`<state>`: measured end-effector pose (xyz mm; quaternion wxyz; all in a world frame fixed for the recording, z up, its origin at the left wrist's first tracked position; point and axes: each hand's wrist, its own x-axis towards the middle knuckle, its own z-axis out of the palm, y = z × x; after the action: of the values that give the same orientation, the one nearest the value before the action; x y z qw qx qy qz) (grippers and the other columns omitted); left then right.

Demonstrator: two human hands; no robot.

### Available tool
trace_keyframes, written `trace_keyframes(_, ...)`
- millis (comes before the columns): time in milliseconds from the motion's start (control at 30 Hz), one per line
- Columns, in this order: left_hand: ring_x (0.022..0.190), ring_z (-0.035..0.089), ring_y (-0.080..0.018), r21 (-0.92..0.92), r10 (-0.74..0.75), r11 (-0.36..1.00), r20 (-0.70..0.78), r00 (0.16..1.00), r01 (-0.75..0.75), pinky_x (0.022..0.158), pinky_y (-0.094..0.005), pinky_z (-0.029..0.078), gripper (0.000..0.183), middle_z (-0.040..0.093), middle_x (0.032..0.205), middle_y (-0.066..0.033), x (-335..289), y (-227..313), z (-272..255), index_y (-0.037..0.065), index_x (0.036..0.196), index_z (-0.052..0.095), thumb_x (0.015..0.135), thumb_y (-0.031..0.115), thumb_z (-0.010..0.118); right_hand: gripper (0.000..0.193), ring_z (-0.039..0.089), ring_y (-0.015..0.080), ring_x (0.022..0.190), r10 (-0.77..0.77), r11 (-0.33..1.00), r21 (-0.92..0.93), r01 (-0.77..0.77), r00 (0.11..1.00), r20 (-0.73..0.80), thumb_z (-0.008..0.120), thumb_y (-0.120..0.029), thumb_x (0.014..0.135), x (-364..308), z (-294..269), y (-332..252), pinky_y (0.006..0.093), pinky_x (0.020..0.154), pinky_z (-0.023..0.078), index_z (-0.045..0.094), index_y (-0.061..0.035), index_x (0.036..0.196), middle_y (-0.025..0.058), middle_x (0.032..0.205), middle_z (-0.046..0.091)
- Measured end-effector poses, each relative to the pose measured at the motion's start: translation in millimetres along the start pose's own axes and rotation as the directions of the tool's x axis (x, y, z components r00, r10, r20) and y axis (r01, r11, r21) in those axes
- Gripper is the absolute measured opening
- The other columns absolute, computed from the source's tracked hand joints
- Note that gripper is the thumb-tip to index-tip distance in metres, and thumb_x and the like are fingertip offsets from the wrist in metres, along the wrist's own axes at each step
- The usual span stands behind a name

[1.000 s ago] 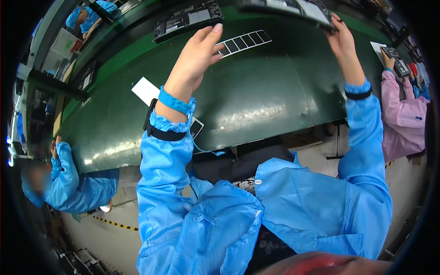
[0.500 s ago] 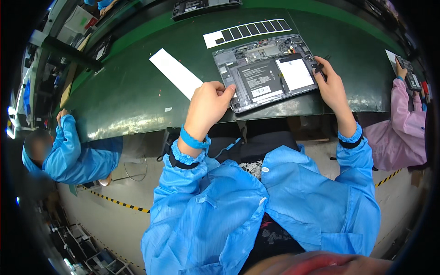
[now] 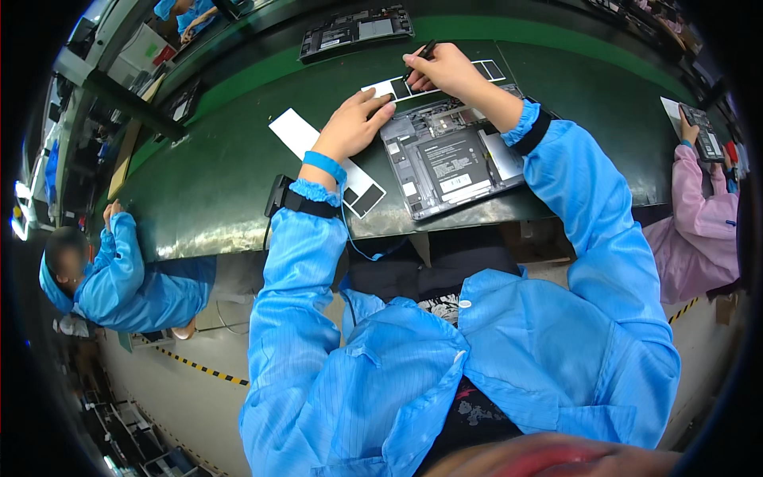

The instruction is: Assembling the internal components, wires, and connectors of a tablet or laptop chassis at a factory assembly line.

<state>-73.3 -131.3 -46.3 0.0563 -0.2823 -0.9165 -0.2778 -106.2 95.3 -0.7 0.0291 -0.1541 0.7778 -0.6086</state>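
My right hand (image 3: 450,71) grips dark tweezers (image 3: 424,58) over a white strip of black rectangular pads (image 3: 383,88) and hides part of it. The fingers of my left hand (image 3: 350,126) are spread and rest at the strip's left end. Just below both hands lies an opened laptop base (image 3: 408,208), with a black battery (image 3: 455,163) and a white panel beside it. My right forearm covers the base's upper right part. A second white strip (image 3: 296,133), with dark pads at its near end, lies partly under my left wrist.
Another opened laptop base (image 3: 358,32) stands at the far edge of the green table (image 3: 214,175). A person in blue (image 3: 151,278) sits at left. At right, someone in pink (image 3: 691,238) holds a dark device (image 3: 702,131). A cord hangs from my left wristband.
Both hands have left the laptop base's sides for the padded strip. My right hand has carried the tweezers up and left. The second strip's dark near end now shows.
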Motion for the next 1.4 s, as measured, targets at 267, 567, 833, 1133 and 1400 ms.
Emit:
trace_keyframes(267,0.135,0.033,-0.0400,0.145,-0.061,0.988,0.023,0.998,0.057,0.110,-0.0475,0.028,0.062,0.041,0.142,-0.0257,-3,21,-3,0.014,0.129,0.058,0.090,0.060,0.044,0.029,0.069,0.0171,0.068,-0.043,0.950,-0.311,-0.010,0.985,-0.165,0.064,-0.029,0.087,2,10,13,0.0291,0.066,0.053,0.071,-0.0016,0.093,0.0090,0.074,0.070)
trace_keyframes(567,0.136,0.030,-0.0444,0.234,-0.067,0.971,0.053,0.996,0.053,0.112,-0.0449,0.025,0.058,0.036,0.144,-0.0278,-4,24,-5,0.015,0.134,0.054,0.095,0.055,0.039,0.029,0.068,0.0204,0.068,-0.121,0.939,-0.336,0.076,0.986,-0.114,0.068,-0.030,0.081,0,10,16,0.0304,0.066,0.052,0.073,-0.0035,0.091,0.0105,0.073,0.070)
trace_keyframes(833,0.136,0.029,-0.0445,0.228,-0.082,0.971,0.064,0.995,0.066,0.112,-0.0446,0.025,0.058,0.034,0.146,-0.0265,-5,25,-3,0.016,0.134,0.054,0.095,0.056,0.039,0.028,0.069,0.0227,0.068,-0.145,0.921,-0.378,0.099,0.985,-0.096,0.067,-0.028,0.081,0,13,18,0.0313,0.066,0.053,0.073,-0.0033,0.092,0.0116,0.072,0.070)
trace_keyframes(1133,0.137,0.028,-0.0433,0.201,-0.072,0.978,0.039,0.997,0.063,0.111,-0.0450,0.026,0.054,0.036,0.146,-0.0245,-4,21,-4,0.018,0.133,0.055,0.096,0.055,0.039,0.026,0.071,0.0192,0.078,-0.089,0.982,-0.174,0.071,0.991,-0.098,0.065,-0.017,0.089,-2,13,10,0.0263,0.070,0.057,0.067,0.0068,0.100,0.0159,0.084,0.071)
trace_keyframes(1400,0.137,0.029,-0.0420,0.163,-0.051,0.985,-0.007,0.999,0.052,0.112,-0.0477,0.025,0.054,0.040,0.143,-0.0225,-1,11,5,0.021,0.126,0.062,0.092,0.059,0.044,0.022,0.071,0.0180,0.071,-0.222,0.971,0.039,0.237,0.947,-0.233,0.066,-0.015,0.085,4,-5,15,0.0256,0.066,0.057,0.069,0.0059,0.091,0.0151,0.076,0.071)
